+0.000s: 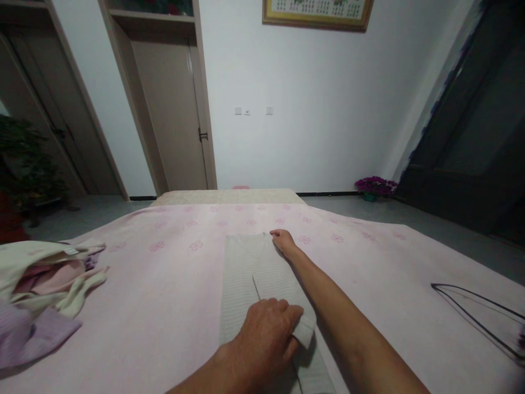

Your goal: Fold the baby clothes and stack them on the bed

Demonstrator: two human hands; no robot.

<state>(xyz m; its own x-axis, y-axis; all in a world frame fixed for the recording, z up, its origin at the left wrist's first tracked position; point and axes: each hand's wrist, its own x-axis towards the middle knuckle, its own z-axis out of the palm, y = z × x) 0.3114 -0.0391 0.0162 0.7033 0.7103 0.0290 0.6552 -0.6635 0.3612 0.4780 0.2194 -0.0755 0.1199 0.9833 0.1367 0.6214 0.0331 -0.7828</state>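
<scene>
A pale grey ribbed knit garment [241, 262] lies flat and folded lengthwise on the pink bed cover. A dark line, like a gap between folded layers, runs down its middle. My left hand [268, 328] is closed on a folded part near the front, with a cuff-like end sticking out to the right under the thumb. At the garment's far right corner, my right hand [284, 242] has its fingers curled together on the edge. That forearm runs along the garment's right side. The near end of the garment is partly hidden by my left hand and wrist.
Rumpled clothes [45, 295] in cream, pink and lilac lie at the left on the pink flowered cover [164, 306]. A black wire hanger [471, 312] rests at the right. Beyond the bed are a closed door [168, 104], a white wall and purple flowers [375, 186].
</scene>
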